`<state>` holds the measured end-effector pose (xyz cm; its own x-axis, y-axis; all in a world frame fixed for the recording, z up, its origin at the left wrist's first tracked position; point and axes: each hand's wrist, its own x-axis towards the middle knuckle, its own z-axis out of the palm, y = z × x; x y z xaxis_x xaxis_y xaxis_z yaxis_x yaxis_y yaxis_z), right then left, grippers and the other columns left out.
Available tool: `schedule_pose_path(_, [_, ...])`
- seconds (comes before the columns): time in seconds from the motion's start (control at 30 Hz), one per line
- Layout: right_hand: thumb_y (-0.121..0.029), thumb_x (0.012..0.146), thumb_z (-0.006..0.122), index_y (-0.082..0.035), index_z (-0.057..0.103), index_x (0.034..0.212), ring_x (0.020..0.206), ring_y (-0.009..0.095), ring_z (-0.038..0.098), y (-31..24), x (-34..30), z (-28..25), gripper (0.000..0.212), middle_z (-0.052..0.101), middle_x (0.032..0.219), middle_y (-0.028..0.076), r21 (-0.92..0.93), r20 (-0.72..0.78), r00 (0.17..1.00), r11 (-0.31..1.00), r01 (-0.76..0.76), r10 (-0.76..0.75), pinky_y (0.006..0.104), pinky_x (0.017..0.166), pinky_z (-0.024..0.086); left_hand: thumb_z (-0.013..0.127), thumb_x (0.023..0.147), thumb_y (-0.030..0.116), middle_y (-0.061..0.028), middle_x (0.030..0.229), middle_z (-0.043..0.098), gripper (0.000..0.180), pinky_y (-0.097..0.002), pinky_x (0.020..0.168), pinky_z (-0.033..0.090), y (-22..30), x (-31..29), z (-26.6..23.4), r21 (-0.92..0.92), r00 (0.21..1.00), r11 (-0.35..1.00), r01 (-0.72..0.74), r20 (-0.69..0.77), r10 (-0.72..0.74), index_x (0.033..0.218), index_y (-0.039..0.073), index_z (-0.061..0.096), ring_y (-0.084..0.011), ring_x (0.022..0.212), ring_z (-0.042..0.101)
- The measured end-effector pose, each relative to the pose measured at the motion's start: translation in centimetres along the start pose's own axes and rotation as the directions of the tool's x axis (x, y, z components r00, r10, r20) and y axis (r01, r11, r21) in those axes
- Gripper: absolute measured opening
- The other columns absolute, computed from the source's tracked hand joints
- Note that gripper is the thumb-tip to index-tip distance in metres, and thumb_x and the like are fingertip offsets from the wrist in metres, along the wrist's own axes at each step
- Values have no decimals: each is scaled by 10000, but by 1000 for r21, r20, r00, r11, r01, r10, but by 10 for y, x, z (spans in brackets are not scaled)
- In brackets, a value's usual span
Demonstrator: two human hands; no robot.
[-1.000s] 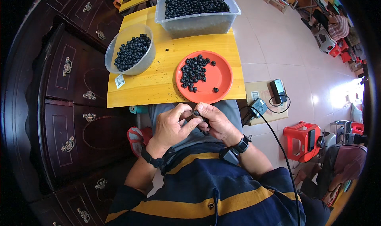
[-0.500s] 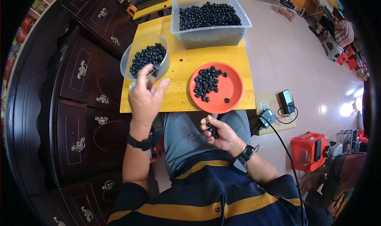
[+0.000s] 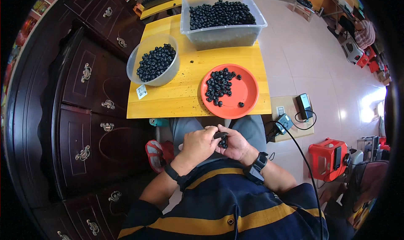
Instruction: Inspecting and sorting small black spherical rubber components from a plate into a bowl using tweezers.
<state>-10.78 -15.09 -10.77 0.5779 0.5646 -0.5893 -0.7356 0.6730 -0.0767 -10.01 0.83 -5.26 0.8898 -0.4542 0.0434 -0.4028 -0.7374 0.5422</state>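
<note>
While left hand (image 3: 198, 144) steadies, right hand (image 3: 234, 145) cups dark beads (image 3: 223, 143) (over lap).

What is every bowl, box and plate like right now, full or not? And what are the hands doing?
clear plastic box: heaped with dark berries.
round bowl: about half full of berries.
orange plate: small pile, mostly bare.
left hand: closed on a small dark tool.
right hand: cupping a few berries.

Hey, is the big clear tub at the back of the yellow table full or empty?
Nearly full: the clear tub holds dark round berries heaped to its rim.
</note>
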Motion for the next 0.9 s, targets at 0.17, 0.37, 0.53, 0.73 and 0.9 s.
schedule_pose_path(0.17, [-365, 1042, 531, -133, 668, 1037, 844, 141, 663, 1, 3, -12, 270, 706, 938, 15, -29, 122, 993, 1000, 3, 1, 293, 723, 548, 778, 802, 202, -81, 690, 682, 228, -425, 549, 515, 0, 1, 5, 42, 998, 999, -1, -69, 3, 964, 111, 646, -311, 633, 683])
schedule_pose_path(0.37, [-347, 1046, 522, -151, 672, 1091, 903, 139, 675, -3, -1, -8, 251, 711, 1000, 5, -45, 95, 994, 998, 49, -44, 319, 775, 566, 771, 802, 160, -81, 691, 677, 207, -413, 539, 509, 2, 6, 7, 9, 992, 1000, -19, -126, 19, 963, 99, 657, -306, 626, 677])
schedule_pose_path(0.53, [-374, 1047, 520, -140, 668, 1127, 889, 115, 666, -7, -13, 5, 289, 715, 985, 4, -63, 33, 996, 994, 87, -85, 284, 745, 558, 731, 824, 78, -70, 639, 633, 153, -343, 511, 478, 3, 7, -3, -165, 981, 986, -4, -194, -29, 963, 63, 668, -212, 546, 635])
schedule_pose_path(0.73, [-331, 1026, 582, -138, 651, 1140, 793, 51, 627, -11, -12, -1, 234, 658, 884, -48, -322, 134, 978, 927, 194, -159, 223, 638, 522, 729, 825, 89, -70, 636, 637, 178, -368, 506, 485, 3, 2, -13, -268, 984, 963, 27, -164, -74, 986, 71, 655, -243, 543, 644])
schedule_pose_path(0.9, [-260, 1014, 615, -121, 643, 1137, 707, 20, 587, -8, -9, -3, 188, 630, 884, -54, -364, 220, 959, 897, 251, -179, 169, 538, 465, 740, 831, 97, -67, 625, 624, 154, -351, 500, 466, 2, 1, -13, -291, 986, 956, 35, -144, -80, 959, 56, 664, -224, 527, 622])
